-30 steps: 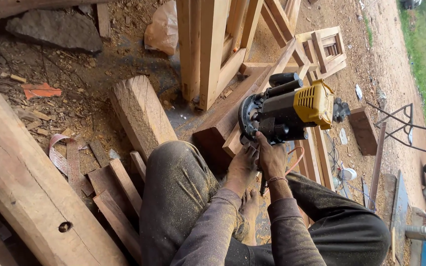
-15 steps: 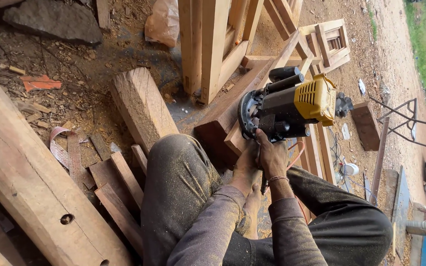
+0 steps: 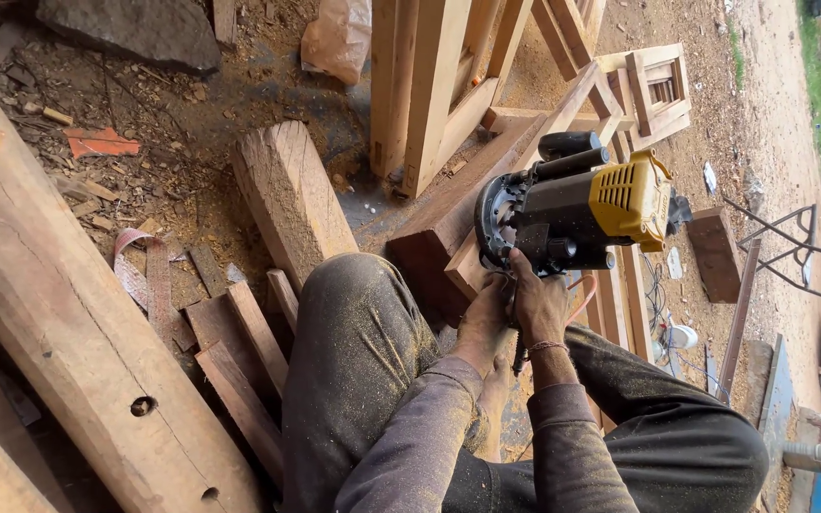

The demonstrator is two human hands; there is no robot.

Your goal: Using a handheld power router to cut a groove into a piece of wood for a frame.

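Note:
A yellow and black power tool (image 3: 577, 204) rests on a reddish wooden beam (image 3: 439, 223) that runs away from me between my knees. My left hand (image 3: 486, 318) grips the tool's round base at its near edge. Pressed right beside it, my right hand (image 3: 541, 304) has its fingers up on the black body, and a thin cord drops below the wrist. Both sleeves and my trousers (image 3: 363, 351) are dusted with sawdust. What is under the tool's base is hidden.
A thick plank with drilled holes (image 3: 68, 323) lies at the left, with short offcuts (image 3: 239, 351) and a chopped block (image 3: 292, 195) near my left leg. Wooden frames (image 3: 429, 85) stand ahead. More frames (image 3: 658, 90) lie on sawdust-covered ground, and a metal stand (image 3: 781, 247) is at the right.
The hands and the tool stay in about the same place on the beam. Only the view shifts slightly.

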